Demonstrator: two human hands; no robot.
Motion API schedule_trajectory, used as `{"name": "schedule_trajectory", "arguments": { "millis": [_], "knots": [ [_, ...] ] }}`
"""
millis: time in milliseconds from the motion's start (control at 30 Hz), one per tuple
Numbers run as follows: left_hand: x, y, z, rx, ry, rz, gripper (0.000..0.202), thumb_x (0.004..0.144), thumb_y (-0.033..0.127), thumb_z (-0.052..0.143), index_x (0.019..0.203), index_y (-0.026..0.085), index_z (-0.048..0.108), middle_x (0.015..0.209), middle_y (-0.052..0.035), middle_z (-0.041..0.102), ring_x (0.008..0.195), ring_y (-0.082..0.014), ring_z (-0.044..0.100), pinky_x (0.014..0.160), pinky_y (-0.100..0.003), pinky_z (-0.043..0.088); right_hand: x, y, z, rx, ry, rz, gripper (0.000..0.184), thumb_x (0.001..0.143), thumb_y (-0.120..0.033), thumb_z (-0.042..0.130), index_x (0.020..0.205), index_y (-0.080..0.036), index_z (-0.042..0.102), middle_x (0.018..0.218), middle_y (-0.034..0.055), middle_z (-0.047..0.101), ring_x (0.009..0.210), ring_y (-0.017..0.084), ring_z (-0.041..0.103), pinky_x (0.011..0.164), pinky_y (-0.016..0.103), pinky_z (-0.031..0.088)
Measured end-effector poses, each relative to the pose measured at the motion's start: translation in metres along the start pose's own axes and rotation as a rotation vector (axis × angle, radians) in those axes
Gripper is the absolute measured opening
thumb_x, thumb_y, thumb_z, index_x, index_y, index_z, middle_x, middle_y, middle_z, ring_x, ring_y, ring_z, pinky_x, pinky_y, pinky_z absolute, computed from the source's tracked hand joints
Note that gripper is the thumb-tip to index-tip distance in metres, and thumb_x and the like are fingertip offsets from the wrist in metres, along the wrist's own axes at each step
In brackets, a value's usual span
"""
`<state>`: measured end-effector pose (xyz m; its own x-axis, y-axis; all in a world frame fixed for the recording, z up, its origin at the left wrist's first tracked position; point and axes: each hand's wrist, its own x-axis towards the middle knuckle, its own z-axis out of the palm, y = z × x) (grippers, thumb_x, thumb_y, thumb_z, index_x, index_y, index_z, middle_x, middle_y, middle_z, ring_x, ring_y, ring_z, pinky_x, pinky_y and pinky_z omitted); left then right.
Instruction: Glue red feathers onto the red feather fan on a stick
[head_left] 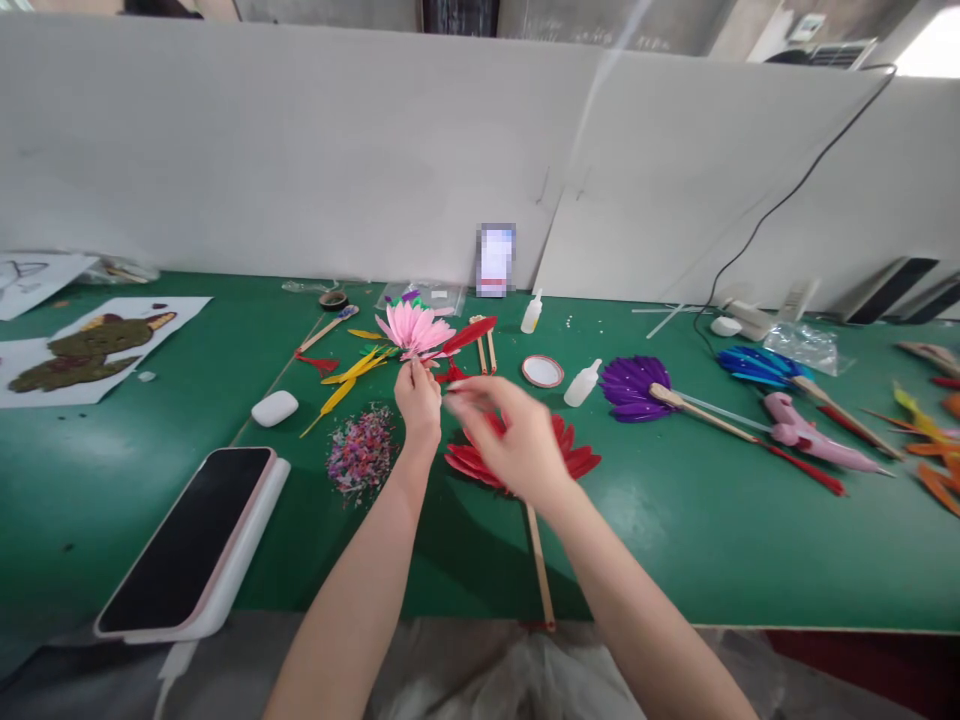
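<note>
My left hand (418,405) is pinched closed around the base of a red feather (472,335), whose tip points up and right. Just beyond those fingers sits a pink feather fan (414,328); whether they touch it, I cannot tell. Motion smears the fingers of my right hand (517,440), held close to the left one. Beneath my right hand lies a red feather fan (577,445) with a wooden handle (538,570) running toward me, partly hidden by the hand. A red tassel (452,374) shows between the hands.
Left: yellow feathers (345,380), colourful scraps (361,452), a white case (274,408) and a phone (187,540). Right: a glue bottle (582,385), a white lid (542,371), a purple feather fan (634,388), a blue fan (761,365) and a pink glue gun (814,435). A lit phone (496,262) leans behind.
</note>
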<state>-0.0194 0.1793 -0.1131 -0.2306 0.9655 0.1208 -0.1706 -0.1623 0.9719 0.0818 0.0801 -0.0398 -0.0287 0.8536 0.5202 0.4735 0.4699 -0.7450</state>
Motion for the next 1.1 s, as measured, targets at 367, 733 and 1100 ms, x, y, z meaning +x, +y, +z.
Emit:
{"name": "schedule_trajectory", "arguments": {
  "millis": [367, 733, 1100],
  "knots": [
    [-0.043, 0.036, 0.014, 0.16, -0.384, 0.148, 0.034, 0.089, 0.045, 0.04, 0.07, 0.018, 0.05, 0.043, 0.0082, 0.036, 0.03, -0.0058, 0.035, 0.033, -0.019, 0.03, 0.018, 0.022, -0.041, 0.347, 0.209, 0.4, 0.048, 0.083, -0.06, 0.044, 0.084, -0.015, 0.063, 0.045, -0.0029, 0.055, 0.031, 0.01, 0.048, 0.033, 0.021, 0.038],
    [-0.033, 0.067, -0.085, 1.187, -0.395, 0.147, 0.024, 0.078, 0.043, 0.055, 0.068, 0.021, 0.06, 0.058, 0.0033, 0.06, 0.056, -0.0138, 0.056, 0.056, -0.024, 0.038, -0.011, 0.012, -0.08, -0.072, 0.012, 0.246, 0.03, 0.087, -0.043, 0.049, 0.082, -0.018, 0.064, 0.074, 0.0021, 0.062, 0.041, 0.006, 0.044, 0.046, 0.022, 0.038],
    [-0.075, 0.105, -0.041, 0.803, -0.791, 0.085, 0.032, 0.078, 0.044, 0.058, 0.103, 0.026, 0.066, 0.059, 0.0022, 0.056, 0.047, -0.0123, 0.046, 0.045, -0.022, 0.034, -0.016, 0.003, -0.077, -0.021, -0.185, 0.146, 0.022, 0.084, -0.035, 0.055, 0.099, -0.023, 0.065, 0.053, -0.0057, 0.051, 0.046, 0.01, 0.044, 0.051, 0.023, 0.037]
  ]
}}
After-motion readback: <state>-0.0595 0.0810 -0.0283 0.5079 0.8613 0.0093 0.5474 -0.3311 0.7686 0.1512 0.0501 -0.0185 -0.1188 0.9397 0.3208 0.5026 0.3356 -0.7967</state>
